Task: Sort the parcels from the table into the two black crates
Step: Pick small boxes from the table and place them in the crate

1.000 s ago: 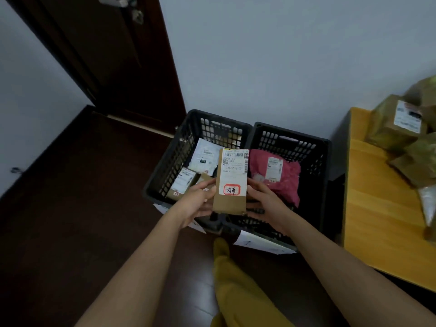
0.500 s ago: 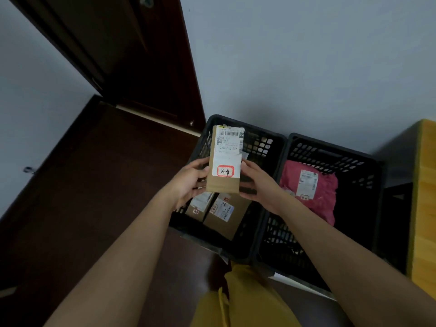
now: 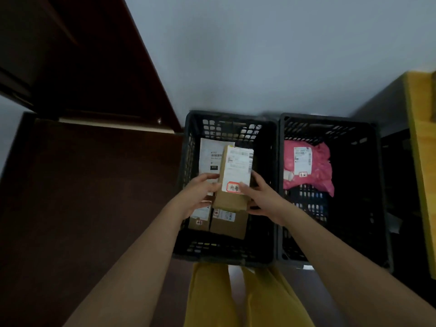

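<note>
Both your left hand and right hand pinch the labelled brown cardboard box over the left black plastic crate, pink bag at 3 o'clock.

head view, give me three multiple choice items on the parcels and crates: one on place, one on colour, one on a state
1. Over which crate is the held cardboard parcel?
A. left crate
B. right crate
C. neither

2. What colour is the bag in the right crate?
A. blue
B. pink
C. white

3. How is the parcel held?
A. left hand only
B. right hand only
C. both hands

Key: 1 A, it sits over the left crate. 2 B, its wrapping is pink. 3 C, left hand and right hand grip its sides.
</note>
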The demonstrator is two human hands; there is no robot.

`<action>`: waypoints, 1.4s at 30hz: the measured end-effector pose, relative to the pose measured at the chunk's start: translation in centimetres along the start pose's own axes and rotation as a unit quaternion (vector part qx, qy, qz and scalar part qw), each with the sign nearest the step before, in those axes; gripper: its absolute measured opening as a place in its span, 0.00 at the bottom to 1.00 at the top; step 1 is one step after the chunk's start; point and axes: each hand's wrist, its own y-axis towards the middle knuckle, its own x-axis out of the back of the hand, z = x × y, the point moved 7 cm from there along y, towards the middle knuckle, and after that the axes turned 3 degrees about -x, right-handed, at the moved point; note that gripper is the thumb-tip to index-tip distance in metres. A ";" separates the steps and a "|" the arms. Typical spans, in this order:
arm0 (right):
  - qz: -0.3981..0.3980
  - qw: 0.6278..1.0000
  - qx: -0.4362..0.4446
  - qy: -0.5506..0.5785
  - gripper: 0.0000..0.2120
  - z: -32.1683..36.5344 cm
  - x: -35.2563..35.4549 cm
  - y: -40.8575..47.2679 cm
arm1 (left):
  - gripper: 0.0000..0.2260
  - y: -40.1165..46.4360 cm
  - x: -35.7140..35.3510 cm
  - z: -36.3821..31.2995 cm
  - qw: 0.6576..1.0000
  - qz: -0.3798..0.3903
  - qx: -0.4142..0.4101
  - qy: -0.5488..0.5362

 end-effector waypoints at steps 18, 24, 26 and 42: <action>-0.083 0.995 -0.049 0.004 0.32 -10.4 -1.2 6.3 | 0.09 8.5 -2.8 10.8 0.987 0.047 0.153 -0.001; -0.132 0.991 0.018 -0.023 0.31 -9.3 1.0 10.3 | 0.14 12.2 -4.0 10.7 0.984 0.025 0.129 -0.117; -0.145 0.987 0.054 -0.040 0.32 -7.9 1.9 11.8 | 0.13 13.7 -4.1 9.6 0.983 0.009 0.107 -0.146; -0.231 0.952 0.058 -0.191 0.33 -5.3 6.0 22.3 | 0.18 25.1 -7.5 3.9 0.997 0.042 0.016 -0.070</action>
